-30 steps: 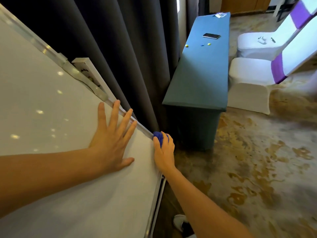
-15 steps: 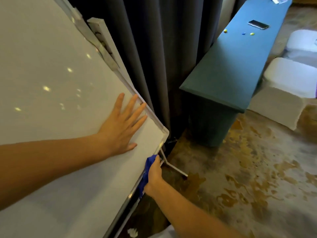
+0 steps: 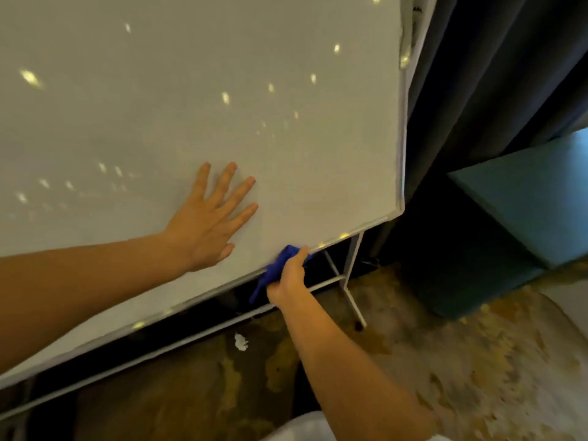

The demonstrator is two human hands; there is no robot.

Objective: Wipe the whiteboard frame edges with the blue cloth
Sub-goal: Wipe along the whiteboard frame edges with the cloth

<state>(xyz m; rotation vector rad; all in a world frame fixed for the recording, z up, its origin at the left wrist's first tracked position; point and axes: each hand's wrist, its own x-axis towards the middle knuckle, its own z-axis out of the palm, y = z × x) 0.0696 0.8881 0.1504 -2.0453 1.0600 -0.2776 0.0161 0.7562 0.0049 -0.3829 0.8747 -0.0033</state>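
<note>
The whiteboard point(image 3: 197, 90) fills the upper left, its pale metal frame point(image 3: 401, 148) running down the right side and along the slanted bottom edge. My left hand point(image 3: 210, 224) lies flat on the board face, fingers spread. My right hand point(image 3: 288, 275) grips the blue cloth point(image 3: 273, 270) and presses it against the bottom frame edge, a little left of the lower right corner. Part of the cloth hangs below the edge; the rest is hidden under my fingers.
White stand legs point(image 3: 348, 281) reach the patterned carpet point(image 3: 445, 361) below the corner. Dark curtains point(image 3: 496, 74) hang behind the board on the right. A teal-covered table point(image 3: 525, 198) stands at right. A small white scrap point(image 3: 241, 341) lies on the floor.
My right hand with the cloth has gone down the right frame edge, round the lower corner and onto the bottom edge. The view has dropped and turned; my left hand stays flat on the board.
</note>
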